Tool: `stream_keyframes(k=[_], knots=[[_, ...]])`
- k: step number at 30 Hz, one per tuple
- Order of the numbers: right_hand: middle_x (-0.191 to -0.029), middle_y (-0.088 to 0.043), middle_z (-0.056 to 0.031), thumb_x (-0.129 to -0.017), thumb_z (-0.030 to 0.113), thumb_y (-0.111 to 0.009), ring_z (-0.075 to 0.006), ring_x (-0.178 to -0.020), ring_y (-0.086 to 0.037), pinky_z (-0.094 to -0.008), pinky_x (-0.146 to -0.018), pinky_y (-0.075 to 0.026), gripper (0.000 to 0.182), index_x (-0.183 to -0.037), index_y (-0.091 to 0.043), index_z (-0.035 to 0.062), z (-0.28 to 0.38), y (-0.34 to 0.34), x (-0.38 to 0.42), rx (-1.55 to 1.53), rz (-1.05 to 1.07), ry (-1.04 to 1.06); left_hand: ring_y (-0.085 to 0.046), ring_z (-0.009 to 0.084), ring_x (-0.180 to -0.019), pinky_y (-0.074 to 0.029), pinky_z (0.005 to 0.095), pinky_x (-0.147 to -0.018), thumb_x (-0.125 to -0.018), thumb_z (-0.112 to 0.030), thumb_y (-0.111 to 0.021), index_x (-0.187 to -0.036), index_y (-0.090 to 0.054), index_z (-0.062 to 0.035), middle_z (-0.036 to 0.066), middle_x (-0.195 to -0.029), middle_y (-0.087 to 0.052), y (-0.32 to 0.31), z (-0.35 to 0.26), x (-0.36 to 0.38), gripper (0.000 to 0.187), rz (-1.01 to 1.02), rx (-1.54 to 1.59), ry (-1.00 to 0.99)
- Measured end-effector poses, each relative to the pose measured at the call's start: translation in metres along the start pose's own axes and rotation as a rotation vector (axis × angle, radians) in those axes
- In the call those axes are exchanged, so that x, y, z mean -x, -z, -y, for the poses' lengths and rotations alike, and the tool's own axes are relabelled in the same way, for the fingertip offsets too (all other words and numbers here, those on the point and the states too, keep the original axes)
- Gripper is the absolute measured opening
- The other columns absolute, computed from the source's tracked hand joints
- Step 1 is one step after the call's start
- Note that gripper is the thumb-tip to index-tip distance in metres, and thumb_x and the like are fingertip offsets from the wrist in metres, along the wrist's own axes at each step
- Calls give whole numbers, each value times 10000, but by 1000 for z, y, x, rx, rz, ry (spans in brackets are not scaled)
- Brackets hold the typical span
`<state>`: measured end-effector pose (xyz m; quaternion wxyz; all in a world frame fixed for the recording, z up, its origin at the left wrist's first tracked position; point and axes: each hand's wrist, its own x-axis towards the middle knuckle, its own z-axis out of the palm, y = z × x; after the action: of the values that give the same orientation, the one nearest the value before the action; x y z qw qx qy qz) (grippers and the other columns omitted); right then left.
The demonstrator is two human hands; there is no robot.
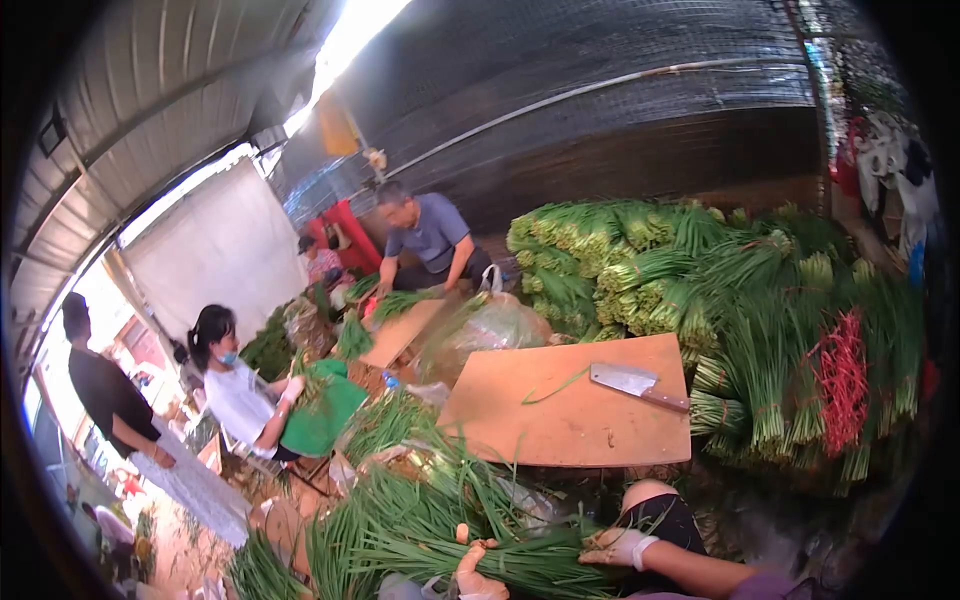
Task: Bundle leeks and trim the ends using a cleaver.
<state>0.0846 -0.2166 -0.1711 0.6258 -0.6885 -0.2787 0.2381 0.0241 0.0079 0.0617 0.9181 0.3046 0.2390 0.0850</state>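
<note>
At the bottom centre my left hand [478,572] is closed around the near side of a loose pile of long green leafy stalks [420,520]. My right hand [618,548], in a pale glove, holds the right end of the same stalks, beside my knee. Some fingers of both hands are hidden by the leaves. Beyond the pile stands a tilted wooden board [560,410], and a cleaver [638,384] with a brown handle lies on it near its right edge.
Tied green bundles [700,270] are stacked at the right, with red ties [845,380] over some. A seated person in white [240,395] handles stalks over green cloth. Another person [430,235] sits behind a second board [400,332]. Someone stands at far left [110,390].
</note>
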Motion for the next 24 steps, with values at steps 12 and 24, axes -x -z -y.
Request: stream_keyframes(k=[12, 24], knots=[[-950, -661, -63, -798, 287, -705, -126, -843, -588, -261, -771, -459, 389, -1052, -640, -1, 108, -57, -40, -495, -67, -518, -567, 174, -821, -509, 343, -799, -707, 100, -540, -1121, -585, -23, 50, -908, -571, 37, -16, -4, 435, -53, -45, -380], [-1084, -637, -159, -774, 465, -640, -295, -1021, -599, -343, -880, -459, 520, -1175, -605, 137, 47, -40, -48, 522, 201, -302, -603, 257, -773, -532, 412, -726, -712, 92, -544, -1175, -514, -32, 102, -987, -601, 58, -25, -4, 480, -94, -10, -575]])
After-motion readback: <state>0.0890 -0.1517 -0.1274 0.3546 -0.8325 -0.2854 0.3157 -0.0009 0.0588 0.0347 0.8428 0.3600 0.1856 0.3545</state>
